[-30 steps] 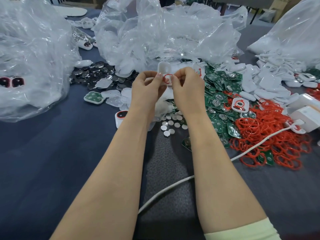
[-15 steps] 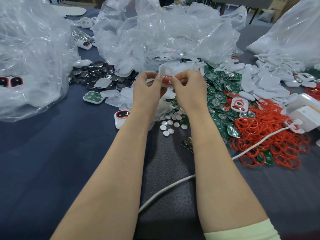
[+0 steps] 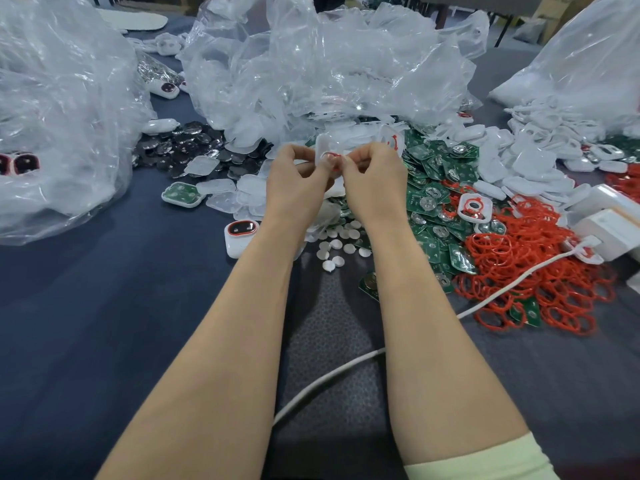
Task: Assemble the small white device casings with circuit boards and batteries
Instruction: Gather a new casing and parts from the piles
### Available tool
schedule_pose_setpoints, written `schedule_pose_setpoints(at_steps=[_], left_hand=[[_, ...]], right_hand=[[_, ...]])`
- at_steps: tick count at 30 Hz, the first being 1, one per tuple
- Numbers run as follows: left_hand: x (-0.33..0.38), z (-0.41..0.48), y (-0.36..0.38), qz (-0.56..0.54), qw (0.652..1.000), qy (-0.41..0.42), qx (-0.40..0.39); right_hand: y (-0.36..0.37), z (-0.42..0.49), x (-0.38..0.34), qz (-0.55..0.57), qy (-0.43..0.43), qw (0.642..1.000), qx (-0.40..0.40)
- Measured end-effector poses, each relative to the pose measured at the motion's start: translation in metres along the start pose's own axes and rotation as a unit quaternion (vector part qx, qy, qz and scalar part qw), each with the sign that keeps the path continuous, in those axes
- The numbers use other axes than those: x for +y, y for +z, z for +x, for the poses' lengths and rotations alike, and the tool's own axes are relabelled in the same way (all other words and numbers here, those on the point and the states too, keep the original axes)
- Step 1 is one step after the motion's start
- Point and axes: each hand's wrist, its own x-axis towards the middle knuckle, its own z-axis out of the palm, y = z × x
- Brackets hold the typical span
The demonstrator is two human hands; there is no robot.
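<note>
The left hand point(image 3: 298, 181) and right hand point(image 3: 374, 178) meet fingertip to fingertip above the table point(image 3: 104, 306), both pinching one small white casing point(image 3: 323, 147) with a red ring point(image 3: 331, 155) at its near edge. Fingers are curled, forearms stretched straight forward. The casing looks light, stiff and slick, best held by its rims; the ring looks soft, likely to spring out unless pressed round gradually. Right of the hands lie green circuit boards point(image 3: 436, 181), nearer right loose red rings point(image 3: 519, 265), beneath the wrists small pale discs point(image 3: 337, 244)

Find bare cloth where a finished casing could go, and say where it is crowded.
Free: blue cloth near left, between the plastic bag and left forearm; also near right, below the red rings and white cable. Crowded: circuit boards and casings further back.
</note>
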Motion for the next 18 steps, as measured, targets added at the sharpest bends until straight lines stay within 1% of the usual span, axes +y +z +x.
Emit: schedule_pose_setpoints(at_steps=[3, 5, 6, 7, 8, 9, 11, 14, 18], left_hand=[[0.000, 0.001, -0.001, 0.006, 1.000, 0.002, 0.012], [-0.001, 0.002, -0.002, 0.010, 1.000, 0.004, 0.017], [-0.001, 0.003, -0.002, 0.002, 1.000, 0.002, 0.015], [-0.001, 0.003, -0.003, -0.015, 1.000, -0.004, 0.010], [0.000, 0.003, -0.003, -0.040, 0.999, -0.011, 0.001], [0.000, 0.003, -0.004, -0.071, 0.997, -0.021, -0.011], [0.002, 0.003, -0.005, -0.129, 0.990, -0.034, -0.041], [0.003, 0.001, -0.006, -0.189, 0.979, -0.042, -0.065], [0.007, 0.001, -0.007, -0.271, 0.956, -0.085, -0.071]], right_hand=[[0.002, -0.002, -0.002, 0.008, -0.003, 1.000, -0.003], [0.001, -0.001, -0.002, 0.031, 0.020, 0.999, -0.036], [-0.002, 0.000, -0.001, 0.071, 0.047, 0.995, -0.058], [-0.005, 0.000, 0.000, 0.135, 0.083, 0.984, -0.082], [-0.009, 0.001, 0.001, 0.214, 0.122, 0.963, -0.109], [-0.013, 0.002, 0.002, 0.292, 0.156, 0.934, -0.134], [-0.020, 0.003, 0.005, 0.389, 0.199, 0.883, -0.172], [-0.023, 0.002, 0.004, 0.453, 0.224, 0.843, -0.185], [-0.020, 0.001, 0.002, 0.522, 0.253, 0.793, -0.187]])
